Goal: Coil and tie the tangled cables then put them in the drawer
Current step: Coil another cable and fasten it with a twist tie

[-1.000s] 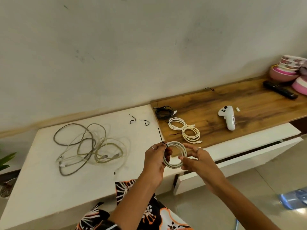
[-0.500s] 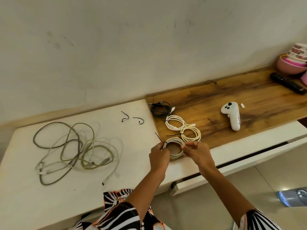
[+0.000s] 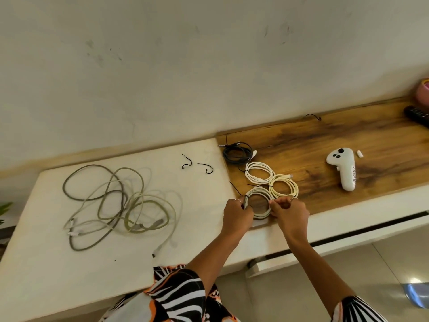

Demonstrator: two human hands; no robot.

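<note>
Only writing I see: dark handwritten marking running along handle of white controller, right of frame centre, on wooden top. Characters sideways, too small and blurred to read with certainty; looks like short code of letters and digits. Nothing legible elsewhere; remote at right edge too far cut off to read.

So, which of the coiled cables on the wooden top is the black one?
The black coil lies farthest from the hands, at the wood's left edge near the wall. The other three coils are white or cream, including the white coil that both hands hold.
</note>
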